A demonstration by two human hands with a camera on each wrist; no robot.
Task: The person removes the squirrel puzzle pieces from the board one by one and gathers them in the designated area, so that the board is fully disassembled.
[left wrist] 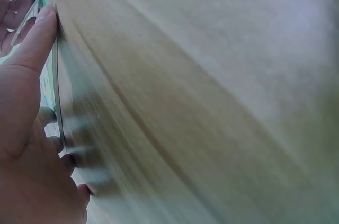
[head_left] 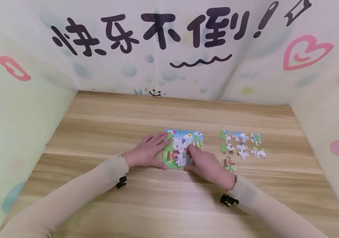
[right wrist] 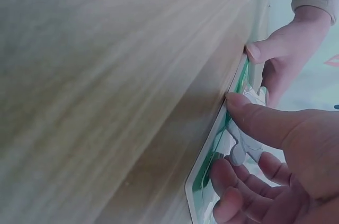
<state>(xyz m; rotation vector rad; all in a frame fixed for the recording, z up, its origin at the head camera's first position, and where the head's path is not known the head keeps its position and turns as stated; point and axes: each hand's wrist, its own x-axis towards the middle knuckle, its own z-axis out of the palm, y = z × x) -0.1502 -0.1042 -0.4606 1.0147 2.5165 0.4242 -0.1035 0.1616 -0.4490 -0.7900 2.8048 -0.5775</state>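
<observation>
A square jigsaw puzzle [head_left: 169,161] with a grey cartoon animal, green trees and blue sky lies flat on the table. My left hand [head_left: 147,152] rests with spread, straight fingers along its left side, the thumb near the lower left corner. Over the lower right part, my right hand [head_left: 206,162] pinches a grey-white puzzle piece [right wrist: 246,147], which stands tilted up from the board. The thumb of this hand is at the board's near edge, while its other fingers curl above the picture and hide that part in the head view.
Several loose puzzle pieces [head_left: 242,150] lie in rough rows on the wooden table [head_left: 113,115], right of the board. One tree-and-red piece [head_left: 228,163] is close beside my right hand. Printed cloth walls [head_left: 157,72] border the table at the back and sides.
</observation>
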